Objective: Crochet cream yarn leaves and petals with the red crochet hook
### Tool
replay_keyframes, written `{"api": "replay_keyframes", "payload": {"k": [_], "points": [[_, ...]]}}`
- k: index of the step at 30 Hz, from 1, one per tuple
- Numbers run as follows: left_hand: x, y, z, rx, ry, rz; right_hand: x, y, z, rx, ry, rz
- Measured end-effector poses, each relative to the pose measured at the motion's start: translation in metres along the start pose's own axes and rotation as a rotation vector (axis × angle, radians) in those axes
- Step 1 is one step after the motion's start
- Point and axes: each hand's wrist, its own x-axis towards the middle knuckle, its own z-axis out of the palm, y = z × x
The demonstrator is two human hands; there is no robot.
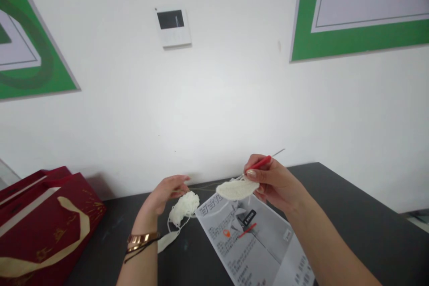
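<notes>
My right hand (268, 183) is closed around a crochet hook with a red handle (260, 162), its thin metal shaft pointing up to the right. The same hand pinches a flat cream crocheted piece (237, 189), which hangs over a printed sheet. Across to the left, my left hand (171, 188) has its fingers bent round a strand of yarn (206, 187) stretched toward the crocheted piece. Just below that hand, a loose bundle of cream yarn (184, 208) lies on the dark table, with a pale flat piece (167, 241) beside it.
The printed sheet (241, 246) lies on the dark table (345, 214) between my forearms. Dark red gift bags with gold ribbon (50, 228) stand at the left. Behind the table rises a white wall with a small panel (174, 27) and green-framed boards (362, 47).
</notes>
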Motion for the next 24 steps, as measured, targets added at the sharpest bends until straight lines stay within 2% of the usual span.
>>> {"api": "replay_keyframes", "payload": {"k": [2, 7, 10, 13, 17, 19, 21, 24], "points": [[-0.009, -0.002, 0.029, -0.029, -0.054, 0.01, -0.001, 0.002, 0.002, 0.004, 0.002, 0.018], [-0.044, -0.013, 0.122, -0.232, -0.273, 0.055, -0.002, 0.007, 0.008, 0.021, 0.002, 0.066], [-0.059, -0.023, 0.152, -0.345, -0.337, -0.007, -0.002, 0.009, 0.008, 0.035, -0.006, 0.08], [-0.057, -0.03, 0.155, -0.413, -0.327, 0.004, -0.002, 0.01, 0.008, 0.051, -0.015, 0.089], [-0.045, -0.03, 0.146, -0.447, -0.253, 0.158, -0.004, 0.009, 0.012, 0.05, -0.027, 0.091], [-0.045, -0.028, 0.144, -0.446, -0.251, 0.192, -0.005, 0.009, 0.014, 0.04, -0.024, 0.079], [-0.049, -0.024, 0.146, -0.438, -0.292, 0.161, -0.005, 0.009, 0.015, 0.03, -0.02, 0.068], [-0.057, -0.021, 0.149, -0.44, -0.379, 0.037, -0.004, 0.01, 0.014, 0.025, -0.014, 0.059]]}}
